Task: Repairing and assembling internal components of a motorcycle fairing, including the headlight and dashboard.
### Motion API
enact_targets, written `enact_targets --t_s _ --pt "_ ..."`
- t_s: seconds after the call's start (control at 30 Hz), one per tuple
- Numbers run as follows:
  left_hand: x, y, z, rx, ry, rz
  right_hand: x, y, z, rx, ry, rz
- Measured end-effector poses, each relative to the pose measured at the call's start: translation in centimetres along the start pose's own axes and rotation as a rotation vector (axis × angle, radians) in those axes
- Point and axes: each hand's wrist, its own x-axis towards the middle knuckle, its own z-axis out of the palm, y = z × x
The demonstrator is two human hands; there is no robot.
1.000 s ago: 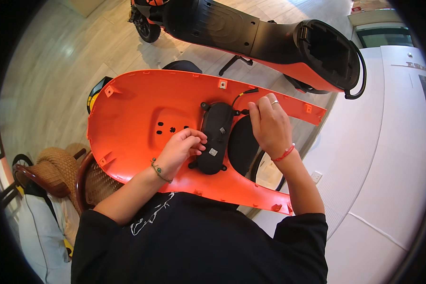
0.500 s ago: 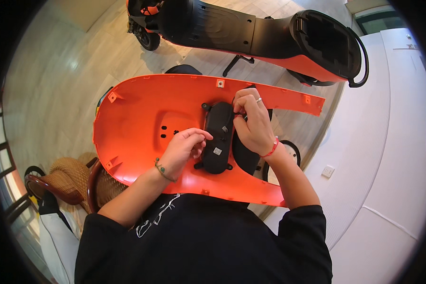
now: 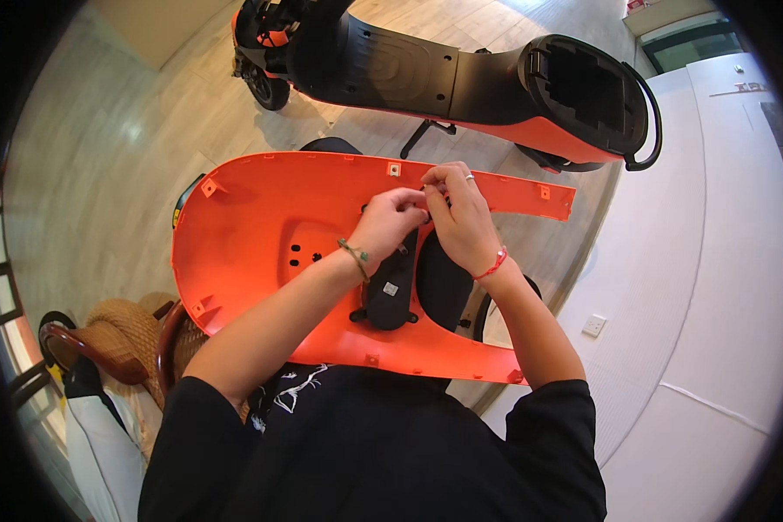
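Mid-frame: glossy orange panel [image 3: 244, 209] bearing a black oblong box [image 3: 386, 306]; left hand [image 3: 386, 226], right hand [image 3: 463, 222] adjacent, grip we cannot tell.

Orange-and-black scooter [image 3: 404, 74] on plank floor [image 3: 122, 187], woven chair [image 3: 120, 332], white wall socket [image 3: 594, 325]

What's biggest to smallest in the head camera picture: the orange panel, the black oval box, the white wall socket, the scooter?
1. Orange panel and scooter: too alike to rank, and the panel looks nearer
2. Black oval box, partly covered
3. White wall socket
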Motion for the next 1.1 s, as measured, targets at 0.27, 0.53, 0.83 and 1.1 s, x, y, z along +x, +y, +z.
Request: enact_targets --t_s 0.27,0.53,0.83,1.1 --pt "0.3 -1.3 0.9 0.442 0.029 0.416 -0.6 -2.4 -1.9 -0.284 0.079 0.198" --pt "0.2 -0.5 1.2 0.443 0.056 0.380 -2.5 -3.0 -2.9 -0.399 -0.067 0.409" --pt "-0.7 -0.7 -0.3 0.475 -0.013 0.278 -0.9 -2.9 -5.7 -0.177 -0.349 0.131" --pt "0.3 -2.6 -1.0 0.302 0.067 0.181 0.0 -4.2 -6.1 -0.305 -0.378 0.336"
